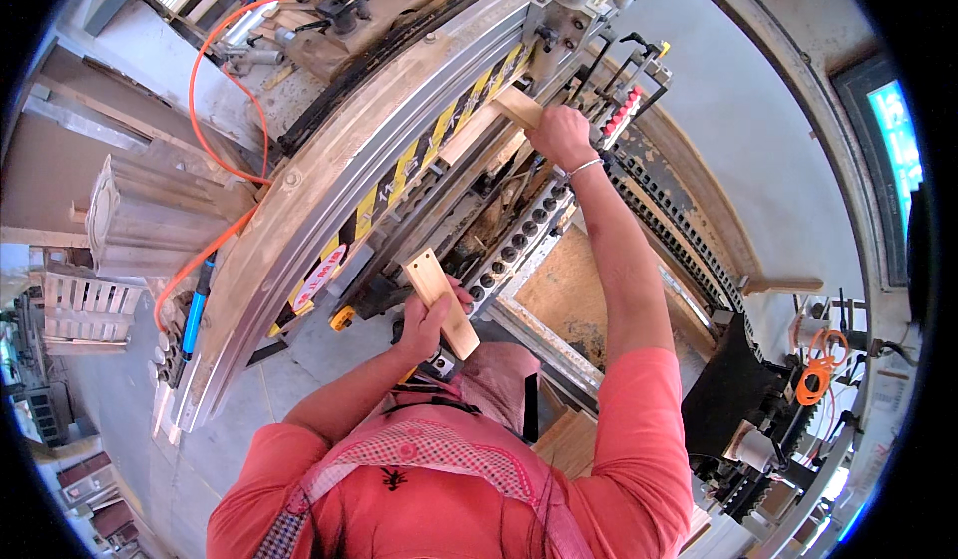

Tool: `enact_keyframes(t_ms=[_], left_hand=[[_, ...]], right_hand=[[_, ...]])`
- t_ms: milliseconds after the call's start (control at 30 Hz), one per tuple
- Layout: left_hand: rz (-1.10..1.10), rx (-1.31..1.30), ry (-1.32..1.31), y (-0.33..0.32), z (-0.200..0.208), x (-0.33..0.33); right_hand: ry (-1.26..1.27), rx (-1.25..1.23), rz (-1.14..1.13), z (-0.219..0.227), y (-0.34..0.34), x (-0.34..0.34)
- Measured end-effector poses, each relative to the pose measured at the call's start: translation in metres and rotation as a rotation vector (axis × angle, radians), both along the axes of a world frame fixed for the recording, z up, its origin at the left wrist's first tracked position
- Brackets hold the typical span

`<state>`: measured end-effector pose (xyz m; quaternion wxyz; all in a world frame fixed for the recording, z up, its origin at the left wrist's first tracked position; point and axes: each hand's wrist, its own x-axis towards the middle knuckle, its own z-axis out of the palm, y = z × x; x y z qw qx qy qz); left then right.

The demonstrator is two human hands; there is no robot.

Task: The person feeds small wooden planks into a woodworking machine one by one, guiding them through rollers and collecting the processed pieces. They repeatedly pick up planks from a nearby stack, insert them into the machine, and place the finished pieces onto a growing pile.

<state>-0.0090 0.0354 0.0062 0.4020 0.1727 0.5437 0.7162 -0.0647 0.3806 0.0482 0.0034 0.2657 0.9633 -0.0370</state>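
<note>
My left hand [426, 321] is closed around a short pale wooden board [433, 284], held tilted in front of my body. Two small dark holes show near the far end of this board. Farther out, my right hand [562, 138], with a white band on the wrist, grips the end of another wooden piece [517, 107] at the machine. Beside that piece, a longer light wooden strip [469, 136] lies along the machine's yellow-and-black striped rail [404, 173]. Between my two hands runs a metal bar [520, 241] with a row of round black fittings.
A curved metal beam [299, 175] crosses the left side, with an orange hose [192, 90] over it. A blue-handled tool [199, 306] hangs at its near end. Toothed black tracks [679, 215], a sawdust-covered panel [564, 294] and a lit screen [895, 145] are on the right.
</note>
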Motion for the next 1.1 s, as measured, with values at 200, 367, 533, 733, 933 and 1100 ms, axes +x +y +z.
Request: enact_keyframes(t_ms=[200,367,533,733,933,1100], left_hand=[[-0.006,-0.026,0.018,-0.001,-0.005,-0.001],[-0.009,-0.028,0.008,0.0,-0.004,-0.002],[0.001,-0.037,-0.016,0.001,-0.002,0.0],[-0.011,0.005,-0.036,0.002,-0.004,-0.001],[-0.003,-0.004,-0.096,0.004,0.002,-0.002],[0.003,-0.055,-0.056,0.004,-0.002,-0.002]], right_hand=[[0.028,0.032,-0.039,-0.004,-0.003,-0.013],[0.016,0.006,-0.032,-0.002,-0.002,-0.01],[0.006,0.009,-0.013,0.005,-0.005,-0.008],[0.049,0.015,-0.048,-0.007,0.0,-0.01],[0.056,0.003,-0.044,-0.003,-0.003,-0.01],[0.017,0.001,-0.05,0.005,-0.006,-0.01]])
